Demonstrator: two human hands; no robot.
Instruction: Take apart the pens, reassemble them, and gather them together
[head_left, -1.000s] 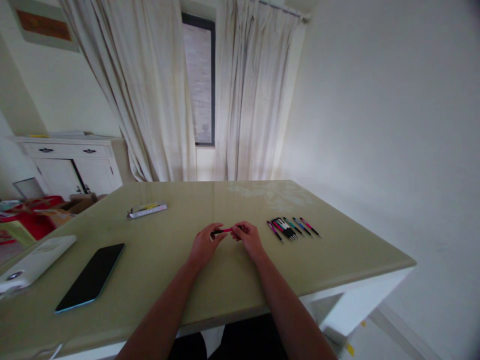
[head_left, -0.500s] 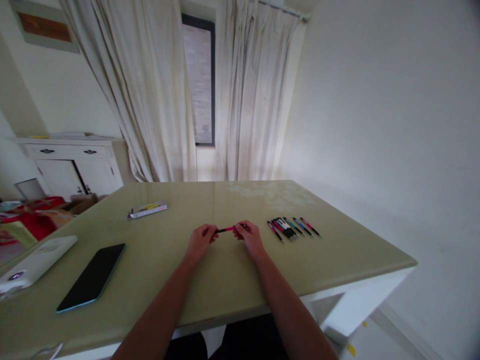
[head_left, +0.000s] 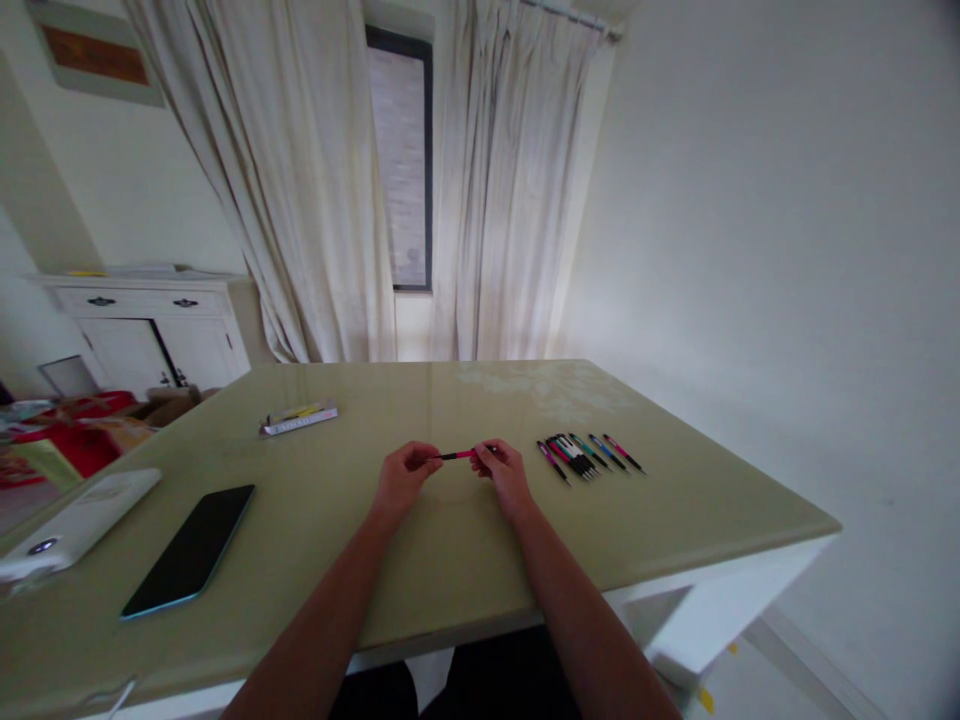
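Observation:
A pink and black pen (head_left: 459, 455) is held level between my two hands, above the middle of the table. The fingertips of my left hand (head_left: 403, 480) pinch its black end. My right hand (head_left: 502, 472) is closed round the pink end and hides part of it. Right of my right hand lie several pens: a pink and black one (head_left: 553, 462) nearest, then a tight bunch of black and white pens (head_left: 573, 457), then a few set apart, among them a blue one (head_left: 609, 453) and another pink one (head_left: 624, 454).
On the pale green table (head_left: 337, 560), a black tablet-like device (head_left: 189, 550) and a white device (head_left: 82, 525) lie at the left. Farther back is a small clear package (head_left: 300, 420) with something yellow. A white cable (head_left: 121, 697) lies at the near left edge.
My left fingers have shifted toward the tip of the pen's black end, so more of the black part shows. The whole view has moved slightly.

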